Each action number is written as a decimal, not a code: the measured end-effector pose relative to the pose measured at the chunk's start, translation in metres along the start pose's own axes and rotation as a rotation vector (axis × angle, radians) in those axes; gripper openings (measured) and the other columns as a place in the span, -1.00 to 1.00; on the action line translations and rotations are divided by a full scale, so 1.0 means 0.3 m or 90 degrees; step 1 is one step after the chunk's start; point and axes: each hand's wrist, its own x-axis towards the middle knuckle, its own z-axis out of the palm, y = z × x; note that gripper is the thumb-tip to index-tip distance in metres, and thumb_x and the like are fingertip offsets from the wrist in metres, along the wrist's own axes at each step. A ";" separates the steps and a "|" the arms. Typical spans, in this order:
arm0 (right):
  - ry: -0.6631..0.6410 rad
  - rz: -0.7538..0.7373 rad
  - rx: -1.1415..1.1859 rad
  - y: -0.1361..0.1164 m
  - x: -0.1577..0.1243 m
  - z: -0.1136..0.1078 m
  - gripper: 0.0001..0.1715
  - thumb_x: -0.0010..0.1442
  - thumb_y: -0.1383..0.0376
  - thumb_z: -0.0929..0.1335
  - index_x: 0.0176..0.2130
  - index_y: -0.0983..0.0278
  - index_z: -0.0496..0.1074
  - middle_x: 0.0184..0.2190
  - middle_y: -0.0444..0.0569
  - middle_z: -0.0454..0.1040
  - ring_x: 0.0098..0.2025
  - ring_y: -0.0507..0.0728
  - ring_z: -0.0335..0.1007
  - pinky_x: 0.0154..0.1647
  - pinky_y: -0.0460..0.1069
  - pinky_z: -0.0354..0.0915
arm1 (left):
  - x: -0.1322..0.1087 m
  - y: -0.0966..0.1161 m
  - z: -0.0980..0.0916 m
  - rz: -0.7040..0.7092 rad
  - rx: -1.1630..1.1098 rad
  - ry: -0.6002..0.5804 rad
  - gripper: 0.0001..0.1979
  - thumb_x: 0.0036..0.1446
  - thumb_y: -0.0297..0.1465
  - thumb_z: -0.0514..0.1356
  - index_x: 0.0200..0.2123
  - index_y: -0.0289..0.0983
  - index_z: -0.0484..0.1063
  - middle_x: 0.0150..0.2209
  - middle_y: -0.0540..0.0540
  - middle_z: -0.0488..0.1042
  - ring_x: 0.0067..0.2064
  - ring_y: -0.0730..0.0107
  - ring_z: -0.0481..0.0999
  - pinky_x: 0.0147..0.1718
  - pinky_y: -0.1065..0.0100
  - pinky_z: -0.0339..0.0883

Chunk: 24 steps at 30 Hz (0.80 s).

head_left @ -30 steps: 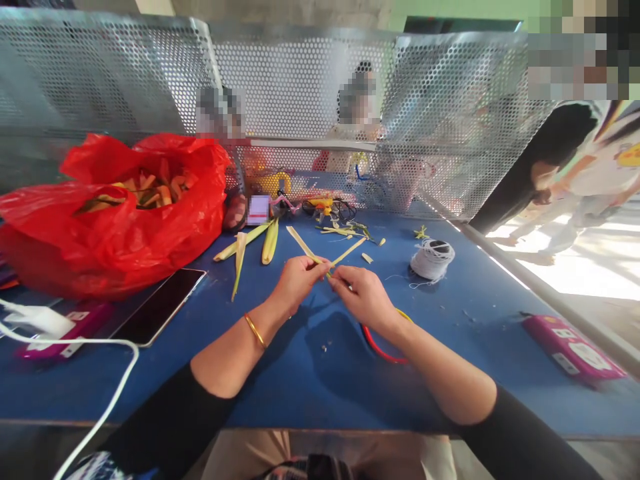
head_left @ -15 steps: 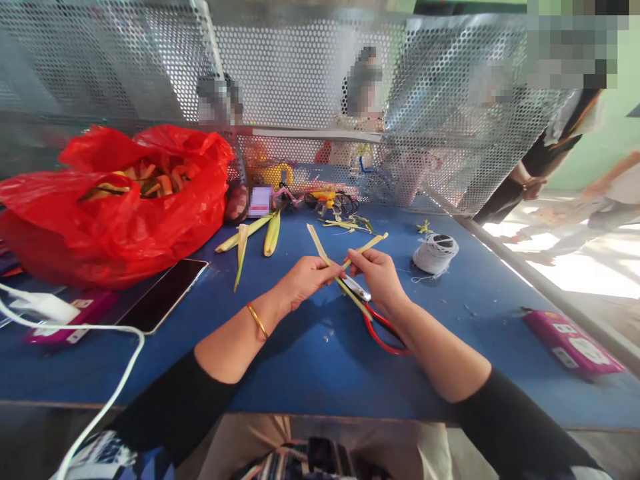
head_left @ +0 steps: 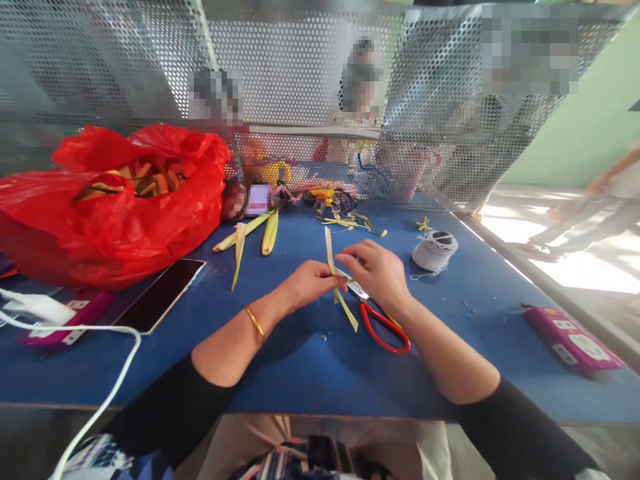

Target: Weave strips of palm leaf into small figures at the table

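Note:
My left hand (head_left: 315, 283) pinches a pale yellow-green leaf strip (head_left: 329, 248). One end of the strip points up and away from me; another length hangs below the fingers towards the table. Over the crossing stands my right hand (head_left: 380, 270), its fingers bent round a short length of the strip, the fingertips partly hidden. Scissors (head_left: 384, 328) with red handles lie on the table just under the right hand, their blades partly covered. Farther left lie more husk-like leaf pieces (head_left: 271, 233) and a folded pale one (head_left: 239, 253).
A red plastic bag (head_left: 165, 233) of leaf strips fills the left, beside a phone (head_left: 163, 297) and a white cable (head_left: 123, 380). A spool of white thread (head_left: 434, 252) and a purple pack (head_left: 575, 339) are rightward. Scraps (head_left: 345, 221) lie before the perforated metal screen (head_left: 300, 73).
My right hand has shifted left over the left fingers, and its strip end no longer sticks out up to the right. The held strip has turned more upright.

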 end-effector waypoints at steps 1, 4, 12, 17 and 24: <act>-0.062 0.028 0.066 0.005 -0.003 0.018 -0.75 0.05 0.13 0.36 -0.49 0.23 0.50 -0.50 -0.09 0.45 -0.50 0.02 0.26 -0.47 -0.07 0.09 | 0.001 -0.005 0.006 0.006 0.010 -0.011 -0.73 0.01 -0.25 0.22 -0.52 -0.34 0.56 -0.68 0.11 0.12 -0.59 0.58 0.02 -0.56 0.42 -0.13; -0.148 0.161 0.297 0.024 -0.007 0.062 -0.71 -0.04 0.08 0.38 -0.57 0.25 0.39 -0.66 -0.17 0.33 -0.63 0.00 0.19 -0.58 -0.07 0.08 | 0.000 -0.014 0.018 0.015 0.018 -0.034 -0.71 0.02 -0.22 0.22 -0.50 -0.34 0.58 -0.69 0.11 0.11 -0.60 0.58 0.02 -0.57 0.41 -0.14; -0.005 0.232 0.370 0.037 -0.011 0.095 -0.69 -0.06 0.07 0.38 -0.57 0.26 0.39 -0.66 -0.17 0.30 -0.60 0.01 0.15 -0.57 -0.06 0.09 | -0.010 -0.003 0.018 -0.031 -0.084 -0.067 -0.74 -0.04 -0.24 0.28 -0.53 -0.34 0.57 -0.71 0.11 0.13 -0.63 0.60 0.05 -0.61 0.42 -0.13; 0.200 -0.018 0.107 -0.001 -0.002 0.011 -0.77 0.12 0.18 0.31 -0.44 0.25 0.45 -0.41 -0.05 0.47 -0.33 0.09 0.35 -0.25 0.00 0.21 | 0.004 -0.004 -0.007 -0.117 -0.281 0.046 -0.72 0.02 -0.20 0.28 -0.43 -0.33 0.59 -0.59 -0.01 0.41 -0.58 0.59 0.27 -0.58 0.47 0.02; -0.126 0.085 0.093 -0.018 -0.048 0.075 -0.58 0.11 0.07 0.32 -0.63 0.26 0.34 -0.70 -0.20 0.22 -0.59 -0.01 0.08 -0.53 -0.07 -0.02 | 0.014 0.010 -0.032 -0.056 -0.512 0.140 -0.84 -0.13 -0.51 0.37 -0.37 -0.34 0.59 -0.44 -0.09 0.57 -0.36 0.46 0.50 -0.33 0.46 0.30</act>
